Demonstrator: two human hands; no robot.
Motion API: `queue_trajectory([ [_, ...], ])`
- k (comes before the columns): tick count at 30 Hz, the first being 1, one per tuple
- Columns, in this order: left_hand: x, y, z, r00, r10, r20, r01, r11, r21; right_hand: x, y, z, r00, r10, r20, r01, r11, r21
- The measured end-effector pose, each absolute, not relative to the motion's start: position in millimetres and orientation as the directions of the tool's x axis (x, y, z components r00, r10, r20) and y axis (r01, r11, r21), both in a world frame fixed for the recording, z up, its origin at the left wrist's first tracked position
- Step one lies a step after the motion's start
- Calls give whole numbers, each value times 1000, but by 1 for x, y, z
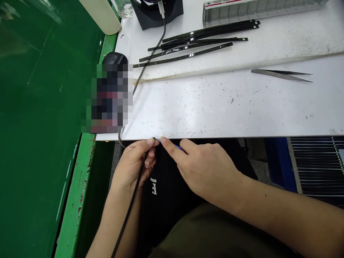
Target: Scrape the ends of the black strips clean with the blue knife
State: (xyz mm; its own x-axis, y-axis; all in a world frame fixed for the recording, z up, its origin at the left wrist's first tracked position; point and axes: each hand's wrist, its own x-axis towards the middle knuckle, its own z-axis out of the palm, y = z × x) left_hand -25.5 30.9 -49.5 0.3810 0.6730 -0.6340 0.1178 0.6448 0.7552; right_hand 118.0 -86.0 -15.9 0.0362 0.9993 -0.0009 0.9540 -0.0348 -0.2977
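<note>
Just off the table's front edge, my left hand pinches the upper end of a long black strip, which runs down over the left forearm. My right hand is closed round a thin tool with a blue handle. The tool's metal tip meets the strip's end at my left fingertips; the exact contact is too small to make out. On the white table lie several black strips and, to the right, metal tweezers.
A green frame borders the left side. A braided cable runs from a dark stand. A grey tray stands at the back, and a rack of strips is below right. Dark specks dot the table.
</note>
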Motion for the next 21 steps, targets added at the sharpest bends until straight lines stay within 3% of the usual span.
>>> queue_trajectory([
  [5,-27,32,-51,392,661,-640,127,650,749,114,-88,-16,40,999,16,955,-33,-295],
  [10,-25,33,-52,396,667,-631,28,678,734,115,-89,-24,64,998,11,941,-57,-333],
  [17,-27,37,-51,433,630,-645,-20,721,692,124,-87,-29,120,989,-90,738,-150,-658],
  [21,-30,34,-46,503,582,-638,-90,770,631,129,-84,-20,165,974,-155,424,-211,-880],
])
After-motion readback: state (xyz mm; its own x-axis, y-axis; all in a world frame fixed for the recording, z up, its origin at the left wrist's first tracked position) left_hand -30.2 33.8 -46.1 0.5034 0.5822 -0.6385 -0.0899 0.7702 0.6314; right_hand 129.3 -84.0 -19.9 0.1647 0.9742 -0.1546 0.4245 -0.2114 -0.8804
